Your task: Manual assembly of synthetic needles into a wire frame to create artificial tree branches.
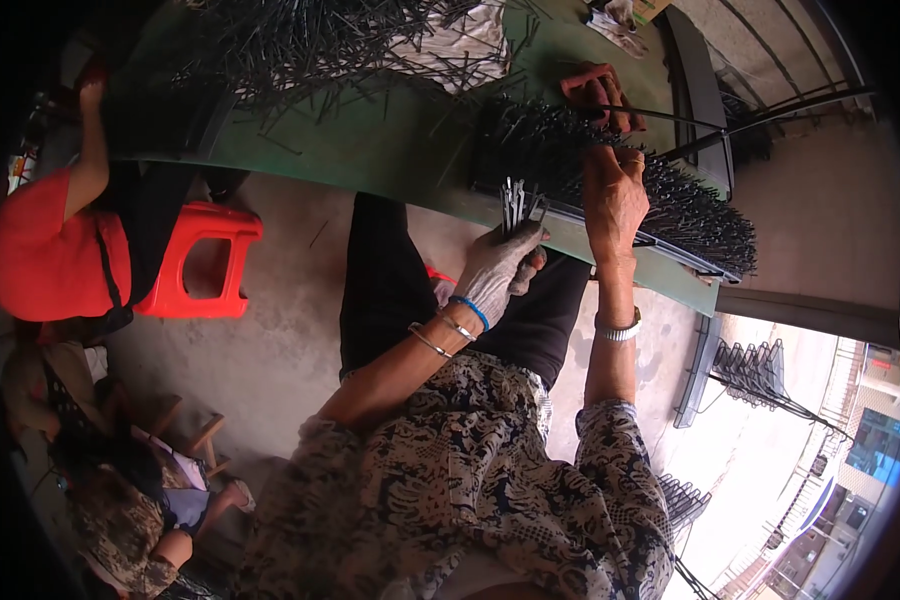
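My left hand (502,265), in a grey-white glove with dark fingertips, is closed around a small bundle of thin grey strips (515,203) that stick up from the fist. My bare right hand (615,197) reaches over a long rack densely filled with short black upright pieces (705,222). Its thumb and fingers are pinched together among the pieces; what they hold is too small to make out. A crumpled reddish-brown cloth (610,95) lies just beyond the right fingers.
A big heap of thin black strips (310,55) lies on white sheeting (460,50) across the green table (370,140). At left, a person in red (60,240) sits by a red plastic stool (200,258). Another person (120,500) sits lower left. Black hangers (755,372) hang at right.
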Available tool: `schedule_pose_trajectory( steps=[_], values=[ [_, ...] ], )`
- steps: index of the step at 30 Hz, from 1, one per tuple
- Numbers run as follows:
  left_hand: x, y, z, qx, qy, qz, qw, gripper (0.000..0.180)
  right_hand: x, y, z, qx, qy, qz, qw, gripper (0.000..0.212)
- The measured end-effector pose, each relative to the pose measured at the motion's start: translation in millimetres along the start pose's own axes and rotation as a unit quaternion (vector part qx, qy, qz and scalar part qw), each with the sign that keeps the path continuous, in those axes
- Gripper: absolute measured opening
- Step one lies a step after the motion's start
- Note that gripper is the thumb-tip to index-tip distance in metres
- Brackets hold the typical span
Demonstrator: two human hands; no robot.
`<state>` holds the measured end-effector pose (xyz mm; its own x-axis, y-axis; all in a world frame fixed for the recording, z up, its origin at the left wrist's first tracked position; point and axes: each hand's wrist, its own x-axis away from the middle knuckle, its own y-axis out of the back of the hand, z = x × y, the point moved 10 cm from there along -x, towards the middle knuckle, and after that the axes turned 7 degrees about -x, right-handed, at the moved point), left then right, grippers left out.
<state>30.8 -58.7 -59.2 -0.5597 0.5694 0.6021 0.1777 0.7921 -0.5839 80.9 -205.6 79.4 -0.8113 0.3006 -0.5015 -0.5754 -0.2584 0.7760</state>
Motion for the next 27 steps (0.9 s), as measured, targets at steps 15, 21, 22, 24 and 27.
schedule_pose_trajectory(
  steps=[15,21,22,24,27],
  values=[
    [-14,7,2,0.011,-0.028,-0.043,0.999,0.023,38,17,-10,-0.377,-0.167,0.105,0.905,0.005],
    [-9,1,-5,-0.008,-0.045,-0.020,0.999,0.025,14,49,-22,-0.195,-0.077,-0.100,0.973,0.005],
    [-12,0,0,-0.009,-0.027,-0.018,0.999,0.025,12,48,-23,-0.174,-0.074,-0.105,0.976,0.005],
    [-13,1,4,-0.009,-0.008,-0.017,1.000,0.025,9,42,-25,-0.155,-0.071,-0.108,0.979,0.005],
    [-11,-4,7,0.007,0.002,0.019,1.000,0.023,6,39,-22,-0.121,-0.036,-0.127,0.984,0.005]
  ],
)
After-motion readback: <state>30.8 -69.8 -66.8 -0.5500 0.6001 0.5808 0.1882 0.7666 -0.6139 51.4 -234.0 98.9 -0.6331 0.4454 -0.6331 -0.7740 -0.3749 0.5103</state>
